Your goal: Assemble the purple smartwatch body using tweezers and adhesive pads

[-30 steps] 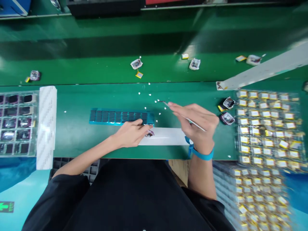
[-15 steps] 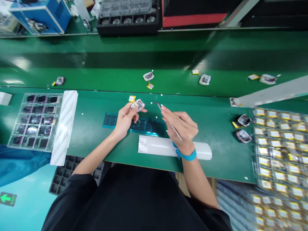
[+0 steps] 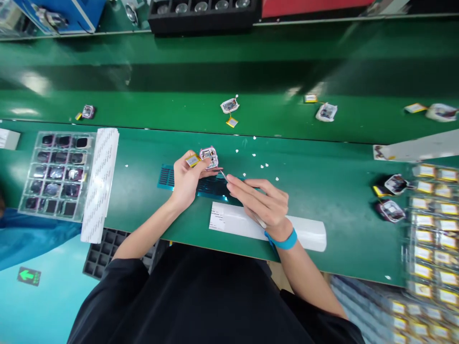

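My left hand (image 3: pixel 186 184) is closed around an opened smartwatch case (image 3: pixel 209 158), its inner parts facing up. A small yellow-edged battery (image 3: pixel 192 160) lies beside the case, near my left thumb. In my right hand (image 3: pixel 263 200) is a pair of metal tweezers (image 3: pixel 224 176), their tips close to my left fingertips and the lower edge of the case. Whether the tips touch anything is too small to tell. Under both hands lies a blue slotted sheet (image 3: pixel 167 177), partly covered. A white strip (image 3: pixel 236 220) lies beneath my right wrist.
More opened cases with batteries lie along the back, like the case at centre (image 3: pixel 229 105), and at right (image 3: pixel 390 210). A clear tray of watch units (image 3: pixel 53 173) and a printed white strip (image 3: pixel 100 184) are left. Battery trays (image 3: pixel 430 229) stand right. Small white bits dot the bench.
The tweezers have come left and down to the case. My left hand has turned the case, and the battery now shows beside my thumb. The view has shifted slightly.
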A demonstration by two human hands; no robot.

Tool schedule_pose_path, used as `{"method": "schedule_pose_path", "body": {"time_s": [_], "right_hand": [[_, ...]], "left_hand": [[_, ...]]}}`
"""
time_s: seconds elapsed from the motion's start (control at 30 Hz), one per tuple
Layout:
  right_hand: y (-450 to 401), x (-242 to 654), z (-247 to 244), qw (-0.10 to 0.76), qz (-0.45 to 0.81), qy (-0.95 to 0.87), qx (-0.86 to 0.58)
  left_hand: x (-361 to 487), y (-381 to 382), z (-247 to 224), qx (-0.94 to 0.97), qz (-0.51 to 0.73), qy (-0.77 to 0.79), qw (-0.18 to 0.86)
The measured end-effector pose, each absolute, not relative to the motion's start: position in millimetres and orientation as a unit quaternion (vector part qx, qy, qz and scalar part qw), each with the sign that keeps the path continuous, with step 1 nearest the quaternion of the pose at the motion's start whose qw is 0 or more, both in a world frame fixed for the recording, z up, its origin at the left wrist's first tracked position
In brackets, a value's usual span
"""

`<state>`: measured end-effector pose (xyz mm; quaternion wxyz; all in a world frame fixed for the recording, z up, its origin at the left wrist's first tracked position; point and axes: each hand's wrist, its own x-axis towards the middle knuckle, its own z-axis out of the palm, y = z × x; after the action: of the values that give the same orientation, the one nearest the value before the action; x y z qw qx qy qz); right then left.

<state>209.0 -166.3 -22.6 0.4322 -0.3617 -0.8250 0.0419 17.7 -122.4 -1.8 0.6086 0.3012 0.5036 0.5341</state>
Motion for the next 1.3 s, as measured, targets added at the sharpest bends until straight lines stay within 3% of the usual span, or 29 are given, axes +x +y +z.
{"method": "schedule_pose_path", "body": {"time_s": [1.03,1.3], "right_hand": [[-169.3,206.8,-23.8,0.410,0.050,-0.839,-0.355],[-169.5,203.9,-18.5,0.445,0.069,-0.824,-0.344]], "left_hand": [[19.8,-130.6,2.4,0.426,0.519,0.525,0.523],[18.9,-130.3,4.2,0.398,0.506,0.522,0.559]]}}
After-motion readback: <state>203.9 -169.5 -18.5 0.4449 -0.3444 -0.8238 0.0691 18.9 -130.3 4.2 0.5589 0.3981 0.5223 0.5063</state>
